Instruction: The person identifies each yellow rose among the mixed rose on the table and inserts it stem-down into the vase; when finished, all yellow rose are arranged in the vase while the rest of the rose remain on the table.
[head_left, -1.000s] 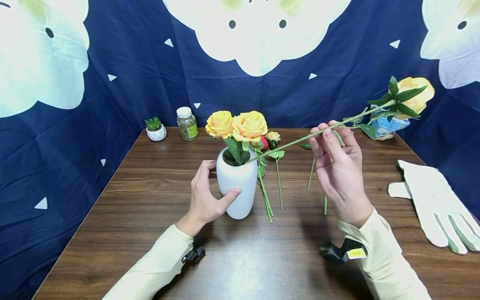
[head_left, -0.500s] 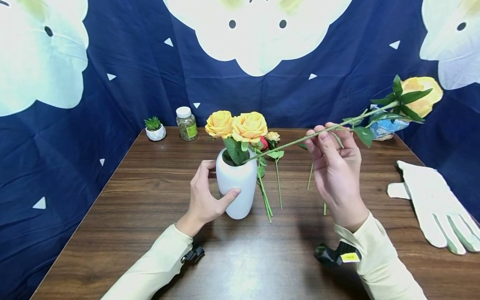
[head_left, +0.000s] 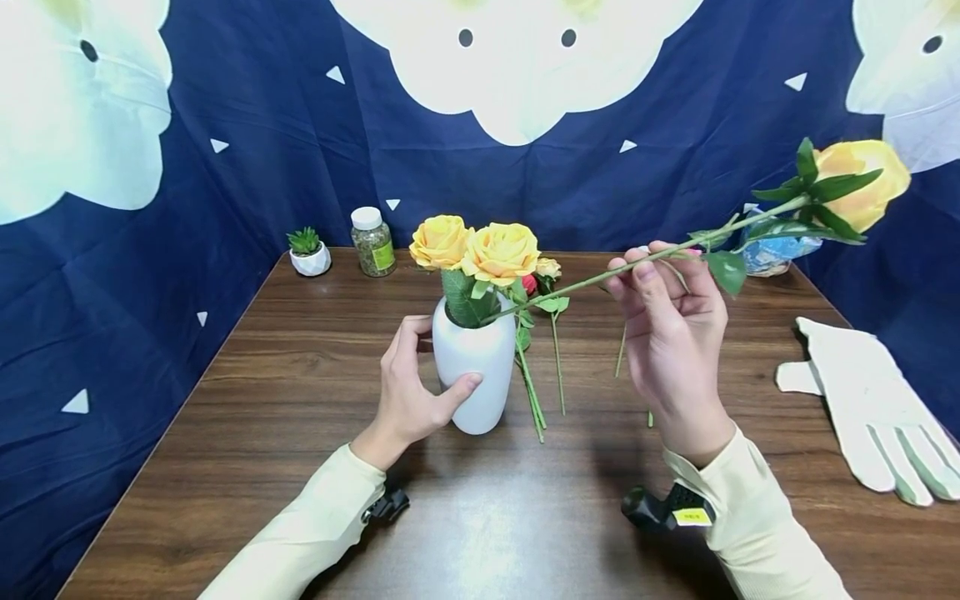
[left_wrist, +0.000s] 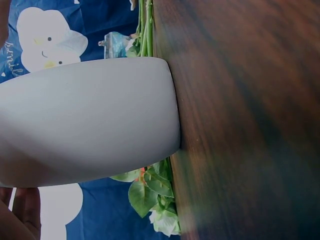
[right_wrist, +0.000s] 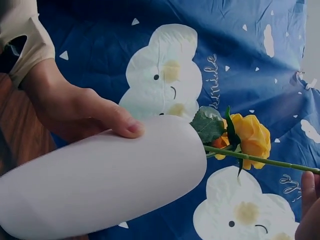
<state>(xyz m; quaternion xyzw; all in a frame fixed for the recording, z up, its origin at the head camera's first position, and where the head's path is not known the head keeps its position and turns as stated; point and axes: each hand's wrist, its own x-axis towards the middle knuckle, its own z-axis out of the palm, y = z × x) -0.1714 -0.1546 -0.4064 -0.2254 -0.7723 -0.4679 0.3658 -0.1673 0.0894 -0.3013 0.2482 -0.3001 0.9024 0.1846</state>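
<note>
At frame centre, the left hand (head_left: 408, 392) wraps thumb and fingers around the white vase (head_left: 472, 371) standing on the table (head_left: 300, 417). The right hand (head_left: 671, 333) pinches the stem of a yellow rose (head_left: 862, 192), its lower end resting at the vase mouth, bloom at upper right.

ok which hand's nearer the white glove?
Right. The right hand pinches the yellow rose stem just left of the white glove; the left hand grips the white vase, farther left.
</note>
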